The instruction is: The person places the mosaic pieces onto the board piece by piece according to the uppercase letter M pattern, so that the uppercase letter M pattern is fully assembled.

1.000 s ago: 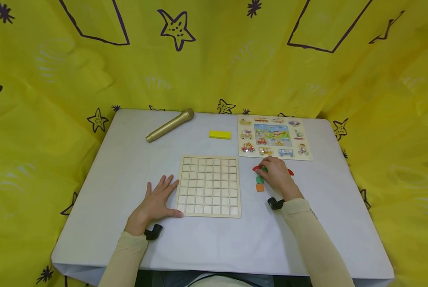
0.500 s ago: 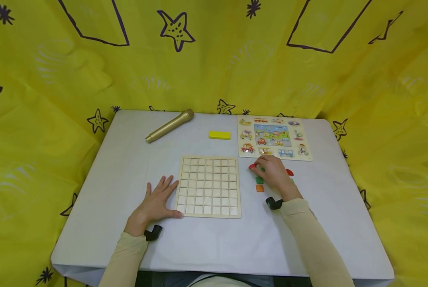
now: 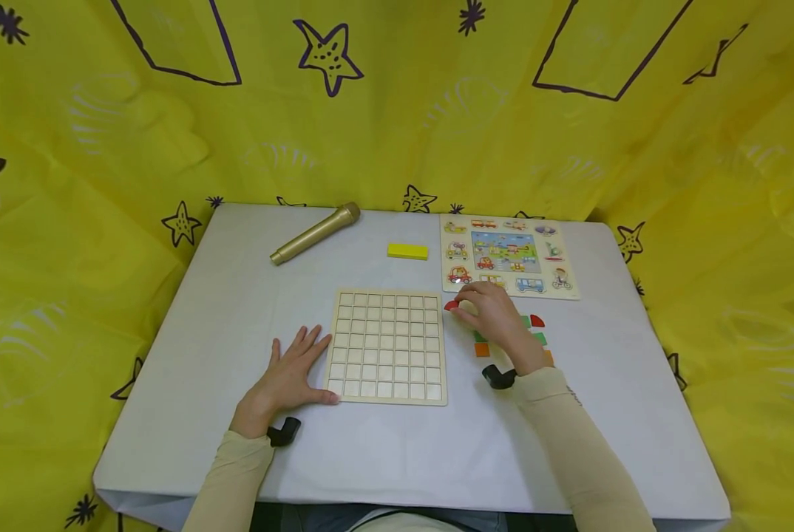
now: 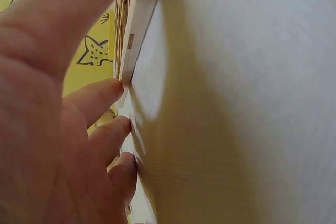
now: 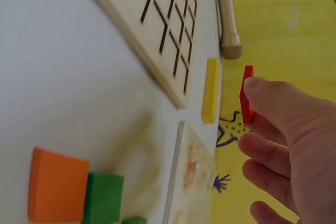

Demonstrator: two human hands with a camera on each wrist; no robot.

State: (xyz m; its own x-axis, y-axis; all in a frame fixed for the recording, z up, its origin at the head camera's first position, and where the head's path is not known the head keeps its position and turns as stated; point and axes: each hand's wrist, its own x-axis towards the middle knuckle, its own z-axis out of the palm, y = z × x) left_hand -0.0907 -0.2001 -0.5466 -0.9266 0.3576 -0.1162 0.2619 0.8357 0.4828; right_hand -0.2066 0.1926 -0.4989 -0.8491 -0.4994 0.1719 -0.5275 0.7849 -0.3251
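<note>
A wooden grid board (image 3: 387, 405) lies flat in the middle of the table. My left hand (image 3: 289, 375) rests spread at its left side, thumb and forefinger against the frame; the left wrist view shows the board's edge (image 4: 140, 24) by the fingers. To the right, my right hand (image 3: 497, 321) pinches a thin red quarter-round piece (image 5: 247, 95) between thumb and forefinger, above the table. Below and beside that hand lie an orange square block (image 3: 482, 349), green blocks (image 3: 540, 338) and a second red quarter-round piece (image 3: 537, 321). The hand partly covers this group.
Behind the board lies a yellow bar (image 3: 407, 251). A gold microphone (image 3: 313, 235) is at the back left. A vehicle picture puzzle (image 3: 450, 277) sits at the back right, near the right hand. Yellow printed cloth (image 3: 397, 125) hangs around the table.
My right hand has lifted the red piece away from the coloured blocks and moved left, toward the board's top right corner. More blocks show behind it. The left hand stays put.
</note>
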